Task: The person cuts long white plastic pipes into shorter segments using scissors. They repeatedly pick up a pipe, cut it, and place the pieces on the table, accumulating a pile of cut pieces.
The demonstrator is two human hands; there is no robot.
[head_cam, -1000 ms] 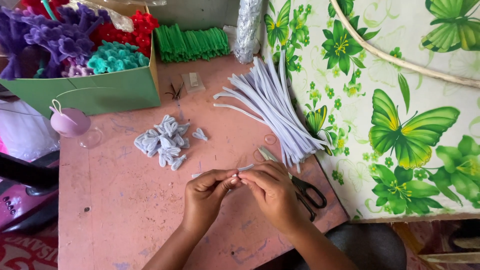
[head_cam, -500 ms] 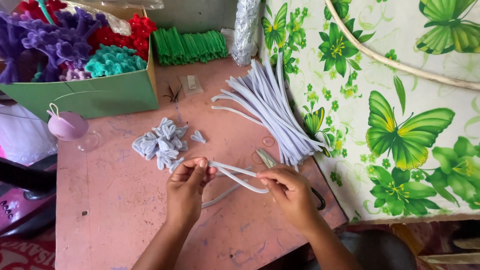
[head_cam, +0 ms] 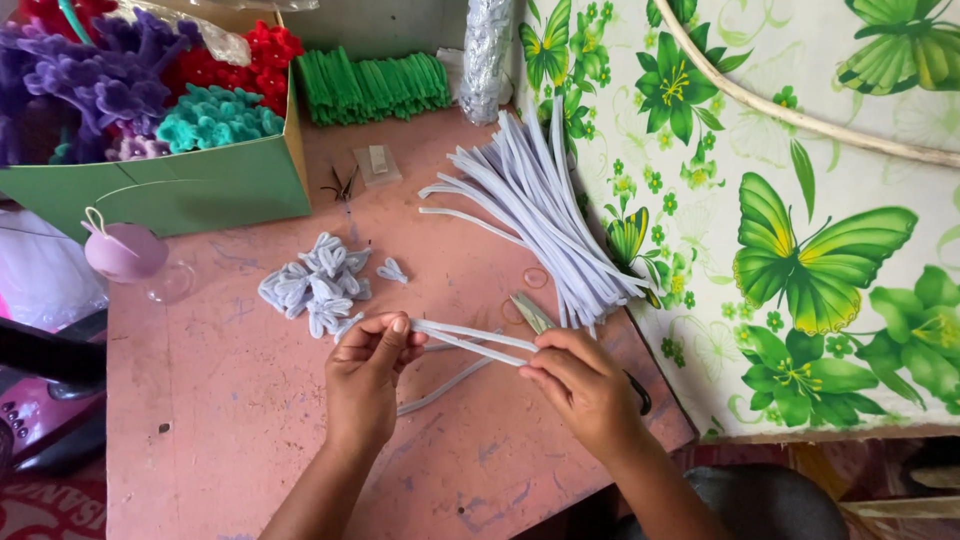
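Note:
My left hand (head_cam: 368, 378) and my right hand (head_cam: 583, 385) hold a pale lilac pipe cleaner (head_cam: 470, 340) stretched between them over the pink table (head_cam: 200, 420). The left fingers pinch its folded end; the right fingers grip the other end. Another pale strand (head_cam: 440, 388) lies on the table under my hands. A heap of folded lilac petal pieces (head_cam: 315, 283) lies just beyond my left hand. A bundle of straight lilac pipe cleaners (head_cam: 540, 215) fans out beyond my right hand.
A green cardboard box (head_cam: 190, 195) with purple, teal and red flower shapes stands at the back left. Green pipe cleaners (head_cam: 375, 85) lie at the back. Scissors (head_cam: 540, 318) sit partly under my right hand. A lilac round object (head_cam: 125, 250) is at the left edge. A butterfly-print cloth (head_cam: 790, 230) covers the right.
My hands have moved apart, the left one going left, and the pipe cleaner that was bunched between the fingers now stretches out between them.

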